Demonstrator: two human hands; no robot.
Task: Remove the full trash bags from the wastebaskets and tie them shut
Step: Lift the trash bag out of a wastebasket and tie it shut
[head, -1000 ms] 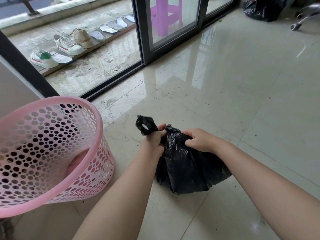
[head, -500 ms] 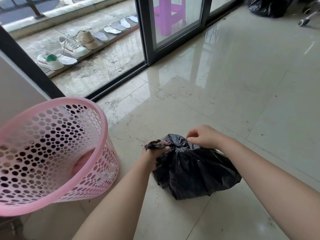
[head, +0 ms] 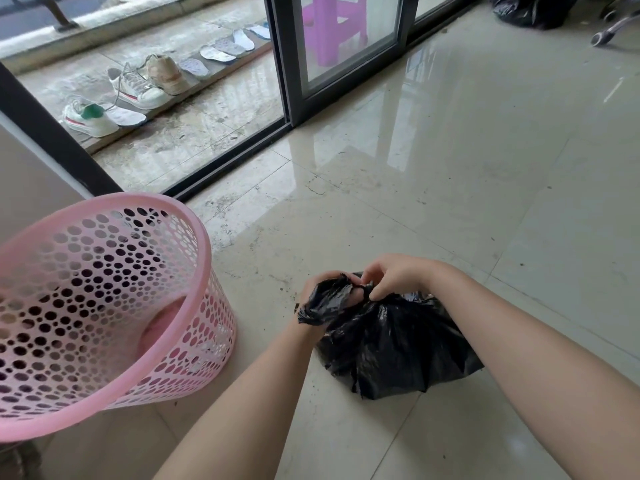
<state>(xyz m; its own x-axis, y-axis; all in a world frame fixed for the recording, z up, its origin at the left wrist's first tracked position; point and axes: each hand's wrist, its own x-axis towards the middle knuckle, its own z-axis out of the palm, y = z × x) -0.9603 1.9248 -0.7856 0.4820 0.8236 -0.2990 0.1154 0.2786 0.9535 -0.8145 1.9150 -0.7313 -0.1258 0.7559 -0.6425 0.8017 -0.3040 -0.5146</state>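
A full black trash bag [head: 394, 344] sits on the glossy tiled floor in front of me. My left hand [head: 317, 289] grips the twisted loose end of the bag's neck, which drapes back over my wrist. Just right of it, my right hand [head: 394, 277] pinches the neck at the gathered top, fingers curled into the plastic. The two hands almost touch above the bag. A pink perforated wastebasket [head: 194, 237] stands to the left, with no bag inside.
A sliding glass door frame [head: 287, 81] runs across the back, with shoes [head: 138, 86] and insoles on the balcony ledge outside. A purple stool [head: 332, 26] stands behind the glass. Another black bag [head: 530, 10] and a chair caster [head: 601, 36] lie far right.
The loose end of the bag's neck has gone from standing up in my left fist to folded down over my wrist. My right hand has moved in next to the left at the neck.
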